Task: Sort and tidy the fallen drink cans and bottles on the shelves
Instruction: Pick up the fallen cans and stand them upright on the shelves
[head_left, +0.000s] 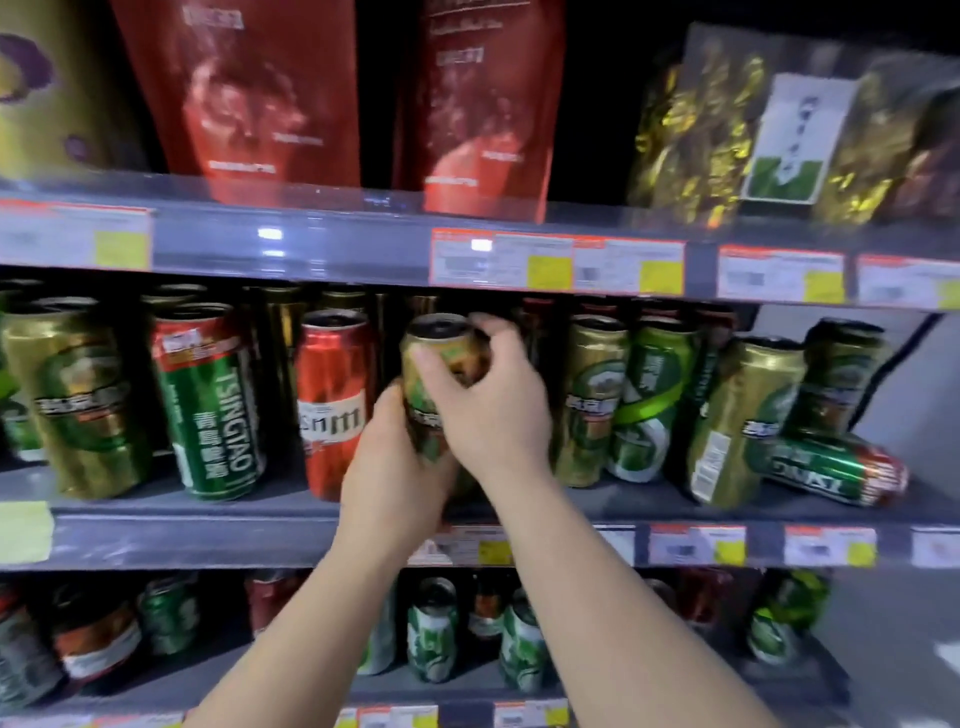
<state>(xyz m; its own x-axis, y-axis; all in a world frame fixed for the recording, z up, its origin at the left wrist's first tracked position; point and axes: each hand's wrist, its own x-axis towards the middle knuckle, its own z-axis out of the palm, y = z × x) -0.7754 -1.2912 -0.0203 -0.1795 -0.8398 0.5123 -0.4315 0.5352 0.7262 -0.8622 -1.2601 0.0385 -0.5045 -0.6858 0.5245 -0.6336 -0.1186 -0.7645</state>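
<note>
Far to the left of the hands, a gold-and-green beer can stands on the middle shelf, tilted a little. Next to it, nearer the hands, a green Tsingtao can leans the same way, and a red can stands just beside the left hand.

The left hand cups the lower part of a gold can from below and from the left, fingers curled round its base. The right hand grips the same can from the right and above, thumb across its front, fingers bent over its rim. The can sits upright between both hands, at the front of the middle shelf; whether its base touches the shelf is hidden by the hands.

Just right of the right hand stand another gold can and a green can, touching. Further right a gold can leans, and a green-and-red can lies on its side against its foot.
</note>
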